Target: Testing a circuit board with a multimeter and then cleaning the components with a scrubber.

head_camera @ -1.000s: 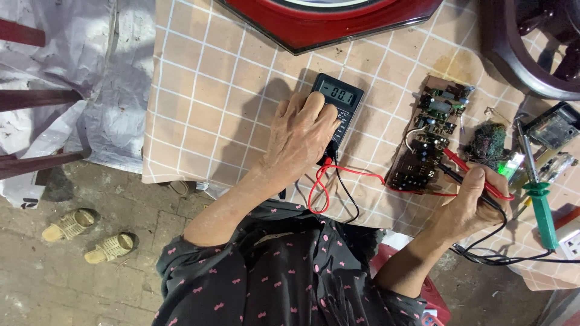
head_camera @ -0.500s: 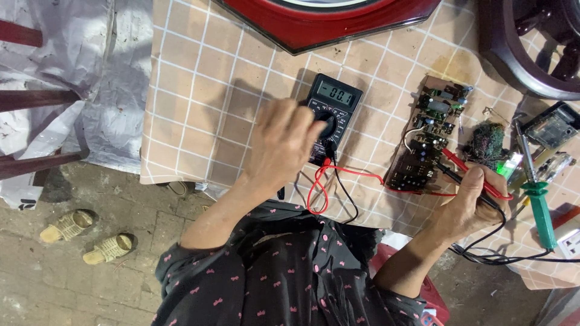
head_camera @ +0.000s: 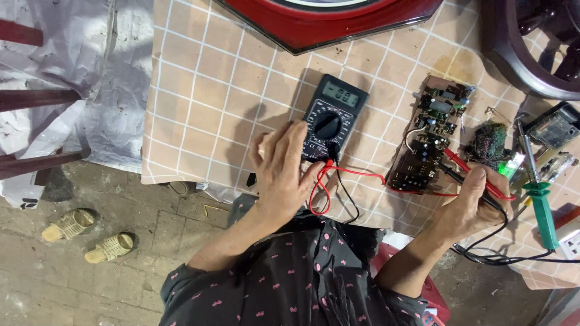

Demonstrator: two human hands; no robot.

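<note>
Head view: left hand (head_camera: 283,172) flat, fingers together, steadying meter (head_camera: 331,118) on worktop (head_camera: 205,90); right hand (head_camera: 474,202) fingers clamped on probes (head_camera: 468,175), tips angled onto board (head_camera: 430,136).

A checked cloth (head_camera: 205,90) covered the bench; sandals (head_camera: 90,235) lay on the paved floor (head_camera: 121,290) left, beside perhaps plastic sheeting (head_camera: 103,72).

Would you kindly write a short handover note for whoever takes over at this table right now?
Left hand: open, fingers on the multimeter's lower edge, beside the dial.
Right hand: grips the red and black probes, tips on the circuit board.
Meter is on and its display is lit; red and black leads run from it to the probes.
Soldering iron lies untouched to the right.
Left: reading the board points.
</note>
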